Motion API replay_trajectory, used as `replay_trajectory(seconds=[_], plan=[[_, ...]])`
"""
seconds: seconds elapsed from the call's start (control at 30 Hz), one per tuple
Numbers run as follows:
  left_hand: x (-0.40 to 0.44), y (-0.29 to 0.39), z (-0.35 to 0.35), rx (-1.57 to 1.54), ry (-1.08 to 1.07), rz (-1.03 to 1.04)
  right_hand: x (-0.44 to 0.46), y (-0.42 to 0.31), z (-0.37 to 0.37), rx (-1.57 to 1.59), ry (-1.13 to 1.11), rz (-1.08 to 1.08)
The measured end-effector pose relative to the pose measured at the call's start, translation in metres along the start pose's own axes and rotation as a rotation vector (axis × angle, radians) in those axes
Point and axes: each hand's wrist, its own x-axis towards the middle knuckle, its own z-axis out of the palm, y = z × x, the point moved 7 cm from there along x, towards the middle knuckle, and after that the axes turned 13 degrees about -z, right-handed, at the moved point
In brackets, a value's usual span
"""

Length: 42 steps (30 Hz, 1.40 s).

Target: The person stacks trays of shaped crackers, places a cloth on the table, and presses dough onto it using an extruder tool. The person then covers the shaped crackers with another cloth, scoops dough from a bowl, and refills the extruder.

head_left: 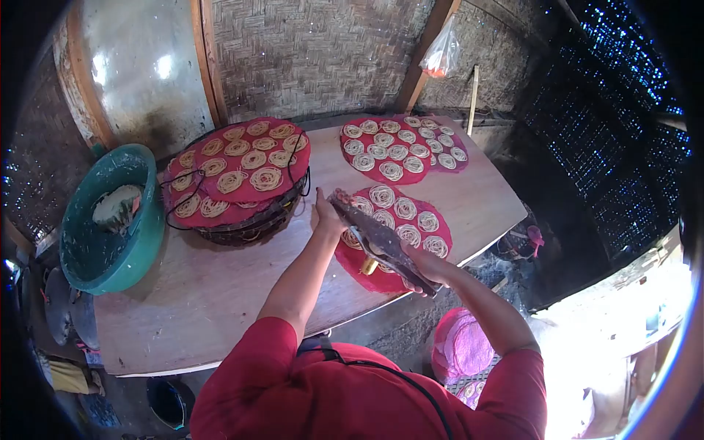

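My left hand grips the upper end of a dark, worn wooden press. At the lower right end, my right hand is wrapped round it, fingers showing beneath. A brass-coloured tube sticks out under the press. The press is tilted above a round red mat, hiding part of it. On that mat lie several coiled nests of pale noodle strands. Whether the tube touches the mat, I cannot tell.
Two mats of noodle nests overlap at the back of the wooden table. Nest-covered mats are stacked on a dark basket at left. Beside it stands a green basin holding pale dough. Pink mats lie below, right.
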Motion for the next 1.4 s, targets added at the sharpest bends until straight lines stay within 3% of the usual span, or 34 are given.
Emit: replay_trajectory(seconds=[0.03, 0.1, 0.17, 0.23, 0.43, 0.67, 0.97, 1.1, 1.2, 1.27, 1.3, 1.37, 1.4], plan=[[0.000, -0.001, 0.002, -0.029, -0.090, -0.021, 0.000, -0.002, 0.001, -0.002, 0.003, 0.000], [-0.009, 0.007, 0.023, -0.014, 0.014, 0.015, 0.004, -0.013, -0.005, -0.240, 0.135, -0.083], [-0.013, 0.023, 0.048, 0.097, -0.105, 0.089, 0.007, -0.015, -0.001, -0.242, 0.156, -0.120], [-0.024, 0.026, 0.060, 0.099, -0.093, 0.084, 0.005, -0.021, 0.000, -0.243, 0.178, -0.165], [-0.031, 0.011, 0.047, -0.010, -0.073, 0.054, -0.027, -0.036, 0.000, -0.265, 0.146, -0.070], [-0.021, 0.028, 0.069, 0.073, -0.205, 0.011, -0.009, -0.040, 0.000, -0.339, 0.272, -0.248], [-0.031, 0.007, 0.044, 0.022, -0.094, 0.008, -0.034, -0.034, 0.009, -0.268, 0.196, -0.159], [-0.005, -0.002, 0.041, 0.063, -0.163, -0.044, -0.030, -0.020, -0.001, -0.327, 0.241, -0.141], [-0.004, -0.008, 0.061, 0.115, -0.349, -0.094, -0.031, -0.017, -0.011, -0.354, 0.331, -0.162], [-0.030, -0.015, 0.066, 0.312, 0.037, -0.011, -0.034, -0.012, -0.021, -0.342, 0.407, -0.232], [-0.031, -0.015, 0.055, 0.316, 0.040, -0.016, -0.036, -0.010, -0.022, -0.336, 0.409, -0.230], [-0.035, -0.014, 0.006, 1.120, 0.333, -0.106, -0.040, -0.008, -0.023, -0.247, 0.460, -0.276], [-0.041, -0.030, -0.002, 1.406, 0.298, -0.115, -0.040, -0.006, -0.023, -0.238, 0.462, -0.279]])
